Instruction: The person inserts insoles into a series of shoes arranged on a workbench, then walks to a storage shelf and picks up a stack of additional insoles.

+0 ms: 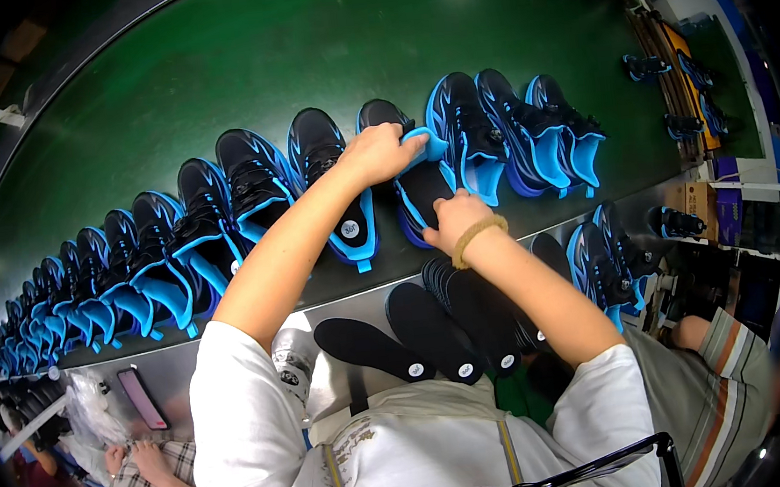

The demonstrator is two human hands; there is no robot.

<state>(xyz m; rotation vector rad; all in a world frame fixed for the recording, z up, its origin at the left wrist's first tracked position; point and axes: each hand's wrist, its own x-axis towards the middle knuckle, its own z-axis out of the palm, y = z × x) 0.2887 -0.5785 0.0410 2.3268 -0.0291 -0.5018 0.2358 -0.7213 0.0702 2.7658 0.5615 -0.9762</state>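
Item: one black-and-blue shoe (425, 184), toe pointing away from the person, heel by the near edge of the green worktop (297, 55), right of that edge's middle; other shoes (313, 143) stand in a row to either side.

Hands: left hand (384, 157), fingers curled closely on the bright blue tongue (430, 146), thumb laid along it. Right hand (460, 221), fingers bent in a loose grip at the heel collar; what lies under the palm is hidden.

Handling (judged): light; upper and tongue soft and padded, sole firmer and springy; little risk of slipping or breakage. Best holds: the tongue and the heel collar.

Markings: round white labels with dark print, not transcribed, on the heel ends of black insoles (360, 348) below the near edge, and on one inside the neighbouring shoe to the left. No lettering discernible on the held shoe.
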